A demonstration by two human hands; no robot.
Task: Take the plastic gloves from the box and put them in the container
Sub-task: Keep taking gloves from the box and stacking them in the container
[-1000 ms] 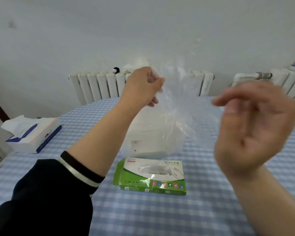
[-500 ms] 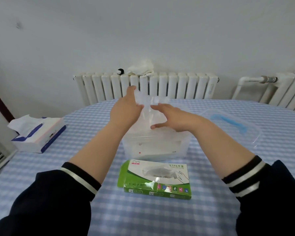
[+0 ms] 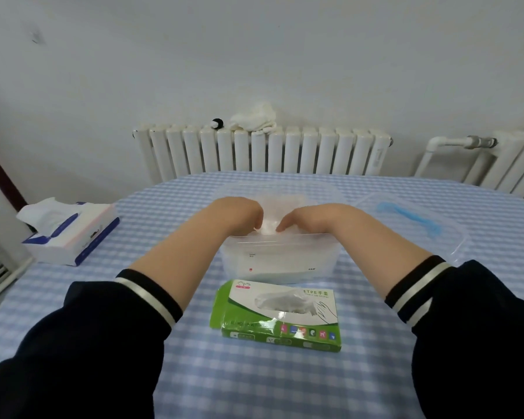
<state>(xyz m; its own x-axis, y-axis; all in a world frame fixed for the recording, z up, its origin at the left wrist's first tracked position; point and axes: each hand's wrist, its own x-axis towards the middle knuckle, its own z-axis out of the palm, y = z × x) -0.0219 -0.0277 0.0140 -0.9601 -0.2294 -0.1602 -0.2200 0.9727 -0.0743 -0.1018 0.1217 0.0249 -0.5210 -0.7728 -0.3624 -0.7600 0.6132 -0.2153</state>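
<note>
A clear plastic container (image 3: 280, 263) stands at the middle of the checked table. Crumpled clear plastic gloves (image 3: 282, 204) lie inside it. Both my hands reach down into it from the near side. My left hand (image 3: 239, 213) has its fingers curled down onto a glove, fingertips hidden behind the rim. My right hand (image 3: 309, 219) presses on the gloves with its fingertips pointing down and left. The green and white glove box (image 3: 277, 316) lies flat just in front of the container, with a glove poking from its opening.
The container's clear lid (image 3: 412, 219) with a blue handle lies to the right. A tissue box (image 3: 70, 234) sits at the table's left edge. A white radiator (image 3: 263, 152) with a cloth on top lines the wall behind.
Both hands came down from chest height, where they held a glove spread in the air, and carried it into the container. The right hand moved in from the right.
</note>
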